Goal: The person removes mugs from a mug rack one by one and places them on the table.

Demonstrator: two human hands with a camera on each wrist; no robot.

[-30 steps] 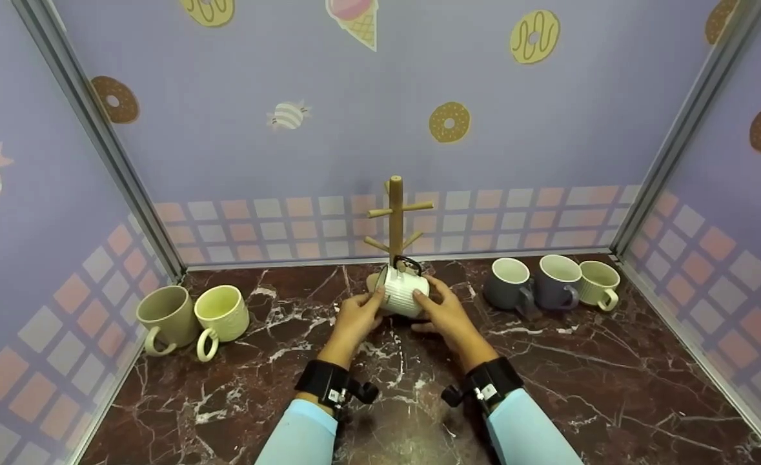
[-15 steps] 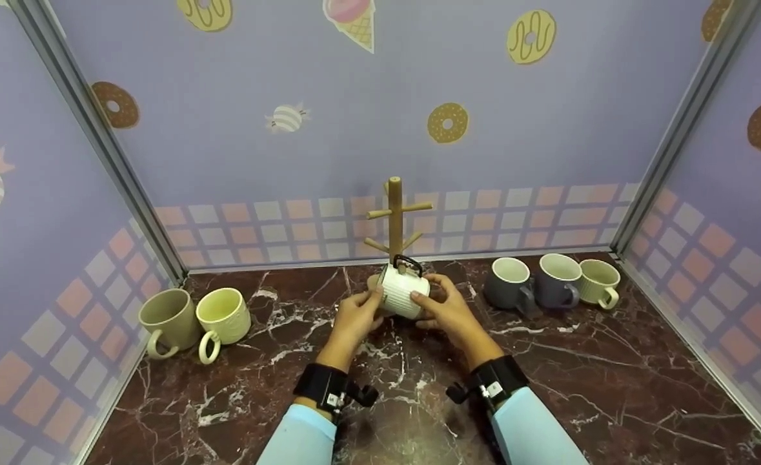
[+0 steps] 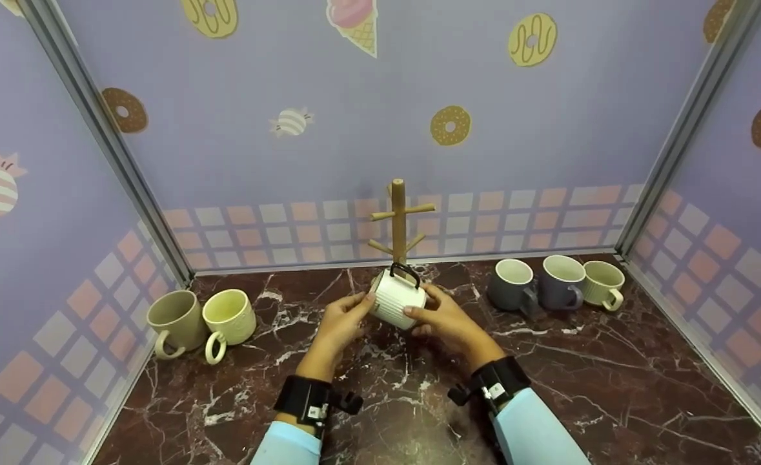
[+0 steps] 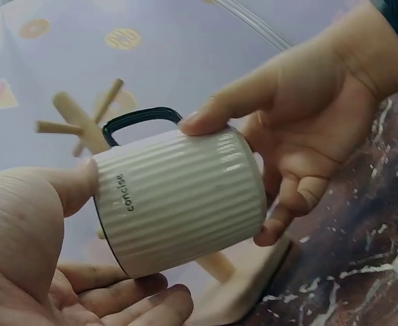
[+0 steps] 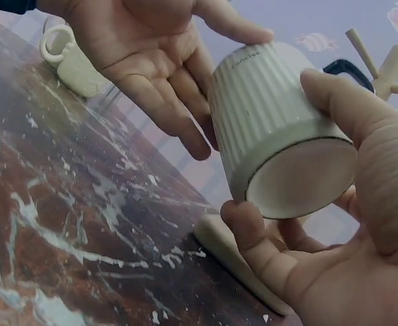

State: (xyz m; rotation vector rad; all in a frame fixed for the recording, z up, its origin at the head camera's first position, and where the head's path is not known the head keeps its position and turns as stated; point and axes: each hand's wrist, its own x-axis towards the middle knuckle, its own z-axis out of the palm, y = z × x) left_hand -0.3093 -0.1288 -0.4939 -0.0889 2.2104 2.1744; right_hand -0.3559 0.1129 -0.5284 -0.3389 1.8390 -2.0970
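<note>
A white ribbed mug (image 3: 398, 300) with a black handle is held tilted on its side above the table, in front of a wooden mug tree (image 3: 399, 223). My right hand (image 3: 452, 321) grips its base end, the thumb on the ribbed wall near the handle and the fingers underneath. At the rim end, my left hand (image 3: 343, 321) has its thumb against the edge and its fingers below. Small dark lettering shows on the mug (image 4: 178, 197) near the rim in the left wrist view. The right wrist view faces its pale underside; the inside is hidden.
On the left stand a taupe mug (image 3: 177, 320) and a pale yellow mug (image 3: 230, 316). A dark grey mug (image 3: 510, 290), a purple-grey mug (image 3: 559, 287) and a green ribbed mug (image 3: 601, 284) stand at the right. Patterned walls enclose the marbled table (image 3: 406, 413).
The mug has come slightly toward me and turned, its handle swinging away from the tree's post. My left hand has shifted a little left along with the rim.
</note>
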